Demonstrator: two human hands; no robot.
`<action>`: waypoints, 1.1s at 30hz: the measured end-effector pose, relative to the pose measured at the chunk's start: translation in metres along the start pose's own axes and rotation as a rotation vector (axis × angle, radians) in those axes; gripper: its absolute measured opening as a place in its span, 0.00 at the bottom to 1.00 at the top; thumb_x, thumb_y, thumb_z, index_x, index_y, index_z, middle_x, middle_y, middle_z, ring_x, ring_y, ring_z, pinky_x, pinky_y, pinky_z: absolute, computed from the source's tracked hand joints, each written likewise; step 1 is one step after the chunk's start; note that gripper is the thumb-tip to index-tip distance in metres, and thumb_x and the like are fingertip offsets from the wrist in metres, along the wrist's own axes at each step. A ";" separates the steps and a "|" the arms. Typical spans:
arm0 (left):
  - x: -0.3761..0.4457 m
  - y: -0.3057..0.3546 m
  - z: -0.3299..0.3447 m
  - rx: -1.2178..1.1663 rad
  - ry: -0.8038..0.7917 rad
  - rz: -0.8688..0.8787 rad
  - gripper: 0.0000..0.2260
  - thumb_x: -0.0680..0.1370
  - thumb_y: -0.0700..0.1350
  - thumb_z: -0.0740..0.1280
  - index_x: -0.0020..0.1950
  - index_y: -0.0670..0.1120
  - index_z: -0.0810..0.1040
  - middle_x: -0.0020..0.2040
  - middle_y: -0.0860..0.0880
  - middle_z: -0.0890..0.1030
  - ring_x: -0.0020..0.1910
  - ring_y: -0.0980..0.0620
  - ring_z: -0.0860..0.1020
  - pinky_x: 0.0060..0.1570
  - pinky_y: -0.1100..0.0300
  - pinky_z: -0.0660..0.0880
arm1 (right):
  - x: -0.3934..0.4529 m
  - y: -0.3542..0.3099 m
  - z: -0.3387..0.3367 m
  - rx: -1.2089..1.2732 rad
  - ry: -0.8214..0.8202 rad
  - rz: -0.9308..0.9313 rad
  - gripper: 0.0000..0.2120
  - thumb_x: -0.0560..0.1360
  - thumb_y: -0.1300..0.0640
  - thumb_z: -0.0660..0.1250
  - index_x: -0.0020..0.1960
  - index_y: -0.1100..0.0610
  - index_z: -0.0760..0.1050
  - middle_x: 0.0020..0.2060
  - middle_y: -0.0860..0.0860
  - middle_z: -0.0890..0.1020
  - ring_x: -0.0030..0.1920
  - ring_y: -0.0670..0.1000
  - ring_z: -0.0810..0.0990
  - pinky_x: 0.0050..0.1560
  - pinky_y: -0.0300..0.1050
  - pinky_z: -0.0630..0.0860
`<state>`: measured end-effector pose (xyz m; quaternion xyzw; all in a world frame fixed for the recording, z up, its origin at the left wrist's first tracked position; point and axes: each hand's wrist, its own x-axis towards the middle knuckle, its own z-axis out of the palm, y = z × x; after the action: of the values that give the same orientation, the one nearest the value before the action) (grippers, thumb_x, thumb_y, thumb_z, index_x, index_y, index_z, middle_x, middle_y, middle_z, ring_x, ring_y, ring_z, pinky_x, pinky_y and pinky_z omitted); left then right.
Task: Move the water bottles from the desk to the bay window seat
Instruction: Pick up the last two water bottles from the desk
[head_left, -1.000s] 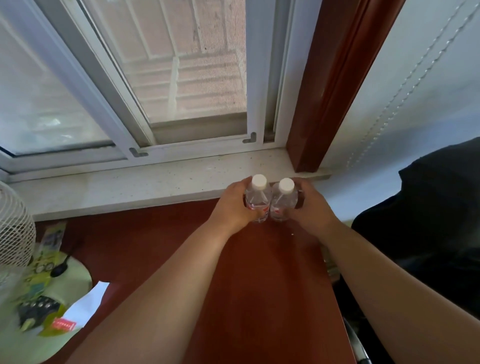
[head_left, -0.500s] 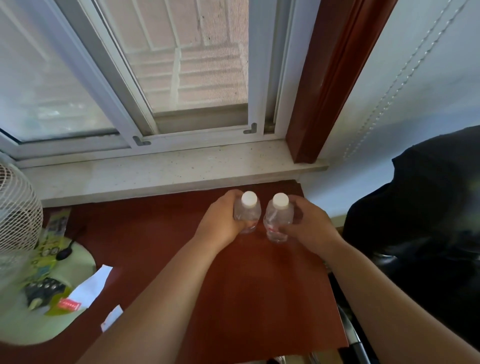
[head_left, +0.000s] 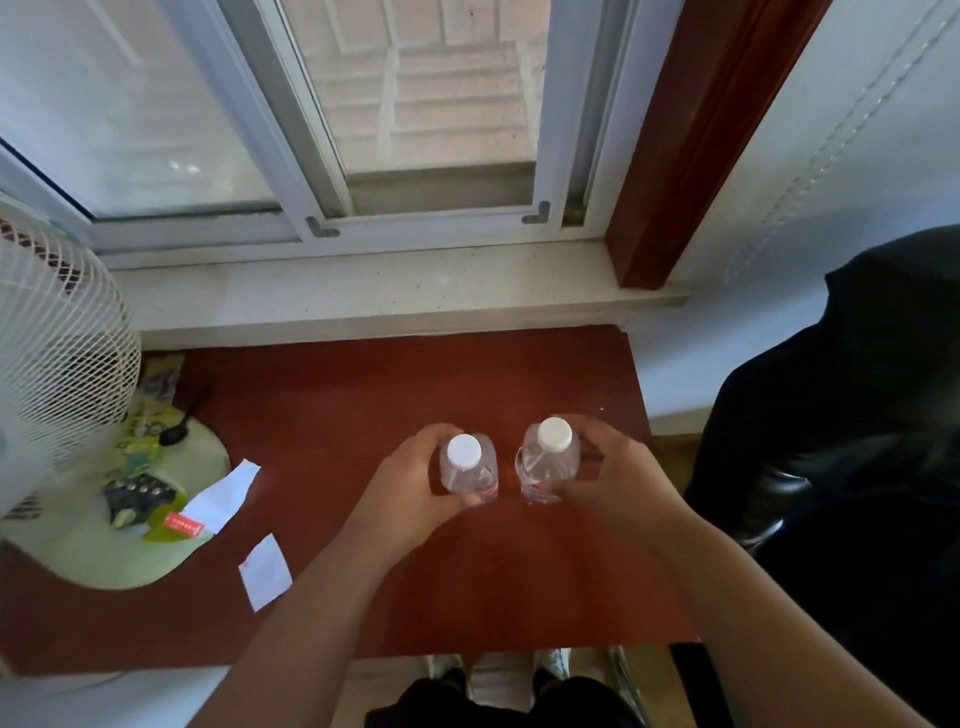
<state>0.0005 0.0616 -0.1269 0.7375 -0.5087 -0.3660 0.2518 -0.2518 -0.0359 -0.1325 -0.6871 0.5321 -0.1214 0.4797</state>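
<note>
Head view: over the red-brown desk (head_left: 332, 415), short of the pale window seat (head_left: 363, 291), the left hand (head_left: 410, 499) curls around one capped water bottle (head_left: 470, 470); just beside it, the right hand (head_left: 618, 483) grips the other water bottle (head_left: 548, 462).

Head-worn view, steeply down onto desk (head_left: 322, 395), near, facing window (head_left: 415, 104)

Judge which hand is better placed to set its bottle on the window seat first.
Neither clearly. The left hand and right hand each grip a bottle, left bottle and right bottle, side by side above the desk, about equally short of the window seat.
</note>
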 end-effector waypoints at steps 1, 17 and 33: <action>-0.001 -0.002 0.000 0.003 0.004 0.000 0.30 0.65 0.52 0.83 0.62 0.64 0.74 0.58 0.61 0.81 0.58 0.60 0.80 0.61 0.55 0.78 | -0.001 0.000 0.002 -0.004 -0.006 -0.001 0.37 0.63 0.53 0.85 0.68 0.38 0.74 0.55 0.38 0.84 0.54 0.37 0.83 0.52 0.34 0.80; -0.017 0.020 0.012 -0.164 0.070 -0.003 0.31 0.66 0.50 0.84 0.63 0.66 0.75 0.58 0.66 0.81 0.58 0.63 0.80 0.63 0.53 0.78 | -0.007 -0.027 -0.023 -0.032 0.086 -0.044 0.41 0.62 0.50 0.85 0.70 0.44 0.69 0.56 0.40 0.82 0.54 0.42 0.82 0.53 0.39 0.80; -0.060 0.198 -0.098 -0.265 0.261 0.334 0.33 0.62 0.56 0.84 0.66 0.61 0.78 0.56 0.60 0.85 0.54 0.59 0.84 0.58 0.51 0.82 | -0.090 -0.161 -0.159 0.016 0.337 -0.301 0.38 0.61 0.41 0.82 0.68 0.42 0.72 0.55 0.34 0.82 0.52 0.39 0.83 0.47 0.33 0.78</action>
<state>-0.0460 0.0470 0.0963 0.6447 -0.5343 -0.2844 0.4669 -0.2975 -0.0481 0.1065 -0.7248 0.4953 -0.3087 0.3661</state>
